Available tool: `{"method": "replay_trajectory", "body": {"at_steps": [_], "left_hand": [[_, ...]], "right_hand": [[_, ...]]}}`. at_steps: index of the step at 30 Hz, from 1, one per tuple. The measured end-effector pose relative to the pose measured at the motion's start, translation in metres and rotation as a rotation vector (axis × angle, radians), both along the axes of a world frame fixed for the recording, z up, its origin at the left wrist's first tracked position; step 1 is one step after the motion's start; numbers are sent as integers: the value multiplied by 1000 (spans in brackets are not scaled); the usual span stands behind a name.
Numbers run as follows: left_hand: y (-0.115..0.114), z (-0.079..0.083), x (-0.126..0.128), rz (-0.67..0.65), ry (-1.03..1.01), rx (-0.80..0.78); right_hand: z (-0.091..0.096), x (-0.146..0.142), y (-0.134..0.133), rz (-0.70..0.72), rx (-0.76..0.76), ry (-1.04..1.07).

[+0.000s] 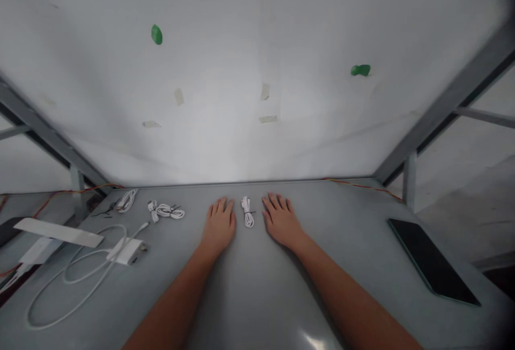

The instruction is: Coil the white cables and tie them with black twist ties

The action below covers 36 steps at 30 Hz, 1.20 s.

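My left hand [219,222] lies flat on the grey table [257,280], palm down, fingers stretched out and holding nothing. My right hand [280,219] rests flat the same way a little to the right, empty too. Between the two hands lies a small white cable bundle [248,211] tied with a dark twist tie; neither hand touches it.
Two more tied white cable bundles [166,210] [127,200] lie at the back left. A white charger with a loose cable [125,251] and a flat white box lid [58,231] sit at the left. A dark tablet [432,261] lies at the right edge. A white wall stands behind.
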<state>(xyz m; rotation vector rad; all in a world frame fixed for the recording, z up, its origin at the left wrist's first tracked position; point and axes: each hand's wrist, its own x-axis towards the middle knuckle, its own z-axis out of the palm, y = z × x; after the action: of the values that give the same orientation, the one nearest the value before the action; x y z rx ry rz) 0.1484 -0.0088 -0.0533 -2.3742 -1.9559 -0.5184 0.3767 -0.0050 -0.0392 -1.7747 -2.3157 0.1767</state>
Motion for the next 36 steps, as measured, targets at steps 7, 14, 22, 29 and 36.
{"method": "replay_trajectory", "body": {"at_steps": [7, 14, 22, 29, 36], "left_hand": [[0, 0, 0, 8, -17, -18], [1, -1, -1, 4, -20, -17], [1, 0, -1, -1, -21, -10], [1, 0, 3, 28, -18, 3], [0, 2, 2, 30, -18, -15]], "right_hand": [[-1, 1, 1, 7, 5, -6], [-3, 1, 1, -1, 22, 19], [-7, 10, 19, -98, 67, 287], [-5, 5, 29, -116, 78, 370], [-11, 3, 32, -130, 108, 363]]}}
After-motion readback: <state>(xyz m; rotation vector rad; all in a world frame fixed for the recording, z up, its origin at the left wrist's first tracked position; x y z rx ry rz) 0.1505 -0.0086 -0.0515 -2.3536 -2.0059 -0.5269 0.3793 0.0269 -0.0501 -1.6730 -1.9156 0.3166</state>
